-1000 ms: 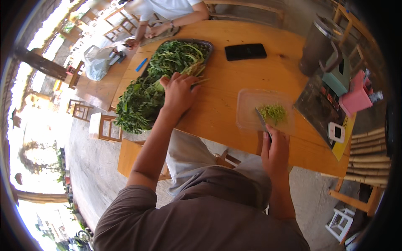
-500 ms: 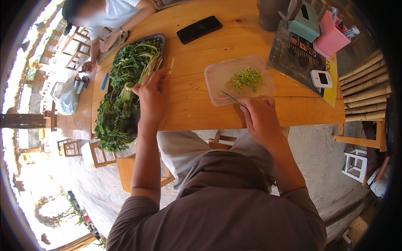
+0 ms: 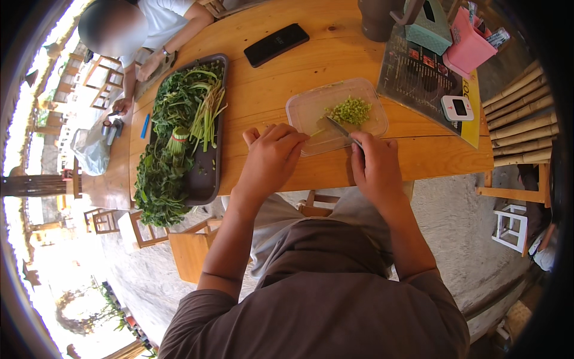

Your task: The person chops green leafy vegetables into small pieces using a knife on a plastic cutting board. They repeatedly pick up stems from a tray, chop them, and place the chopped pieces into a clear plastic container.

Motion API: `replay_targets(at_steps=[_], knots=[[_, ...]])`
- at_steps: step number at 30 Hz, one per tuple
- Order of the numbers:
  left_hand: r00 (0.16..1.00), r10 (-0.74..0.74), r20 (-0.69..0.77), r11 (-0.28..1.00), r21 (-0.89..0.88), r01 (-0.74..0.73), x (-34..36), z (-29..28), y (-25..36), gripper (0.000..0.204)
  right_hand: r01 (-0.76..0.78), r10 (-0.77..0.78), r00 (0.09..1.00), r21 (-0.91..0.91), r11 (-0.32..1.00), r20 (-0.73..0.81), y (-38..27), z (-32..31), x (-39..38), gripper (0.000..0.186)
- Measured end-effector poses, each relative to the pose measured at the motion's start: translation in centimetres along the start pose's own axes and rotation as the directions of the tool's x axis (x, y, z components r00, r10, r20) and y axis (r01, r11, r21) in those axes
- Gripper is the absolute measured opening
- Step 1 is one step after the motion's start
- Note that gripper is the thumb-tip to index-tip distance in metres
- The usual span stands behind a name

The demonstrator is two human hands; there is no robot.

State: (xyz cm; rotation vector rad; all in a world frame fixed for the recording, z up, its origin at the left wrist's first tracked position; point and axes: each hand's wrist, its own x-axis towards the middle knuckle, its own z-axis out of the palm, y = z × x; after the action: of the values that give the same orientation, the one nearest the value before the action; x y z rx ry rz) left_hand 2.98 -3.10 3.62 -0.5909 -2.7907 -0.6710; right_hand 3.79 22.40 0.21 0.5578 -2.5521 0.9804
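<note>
A thin green stem [image 3: 317, 132] is pinched in the fingertips of my left hand [image 3: 269, 158], its end lying over a clear plastic tray or lid [image 3: 299, 106]. My right hand [image 3: 378, 167] is closed round the handle of a small knife [image 3: 339, 127]. The blade points up and left, just right of the stem; whether they touch I cannot tell. Beyond the blade lies a small heap of chopped green stems [image 3: 351, 109] on the plastic. To the left, a dark tray [image 3: 203, 190] holds leafy greens [image 3: 173, 99], with one bunch tied by a reddish band.
A black phone [image 3: 276, 45] lies at the far side of the wooden table. At right are a dark printed sheet [image 3: 406, 90], a white timer-like device [image 3: 458, 108], a pink holder [image 3: 466, 45] and a teal box [image 3: 429, 35]. A blue pen-like object [image 3: 145, 126] and another person [image 3: 170, 30] are left.
My left hand has come from the tray of greens rightward to the plastic, bringing the stem. The knife in my right hand has turned more upright, closer to the chopped heap.
</note>
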Motion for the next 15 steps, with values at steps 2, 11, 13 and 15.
replay_targets(at_steps=[2, 11, 13, 15], knots=[[1.000, 0.017, -0.022, 1.000, 0.027, -0.016, 0.3, -0.1, 0.5, 0.014, 0.022, -0.022, 1.000, -0.008, 1.000, -0.018, -0.1, 0.1, -0.2, 0.025], [0.998, 0.025, -0.049, 1.000, -0.016, -0.026, 1.8, 2.0, 0.9, 0.012, 0.095, -0.096, 0.995, -0.023, 0.995, -0.038, 0.1, 0.2, -0.7, 0.033], [0.999, 0.009, -0.051, 1.000, -0.020, -0.010, 2.2, 2.1, 1.4, 0.013, 0.102, -0.103, 0.993, -0.018, 0.995, -0.050, 0.3, 0.4, -0.8, 0.033], [0.998, 0.008, -0.055, 1.000, -0.021, -0.009, 2.4, 2.2, 1.4, 0.015, 0.124, -0.125, 0.991, -0.031, 0.992, -0.041, 0.4, 0.4, -0.8, 0.034]])
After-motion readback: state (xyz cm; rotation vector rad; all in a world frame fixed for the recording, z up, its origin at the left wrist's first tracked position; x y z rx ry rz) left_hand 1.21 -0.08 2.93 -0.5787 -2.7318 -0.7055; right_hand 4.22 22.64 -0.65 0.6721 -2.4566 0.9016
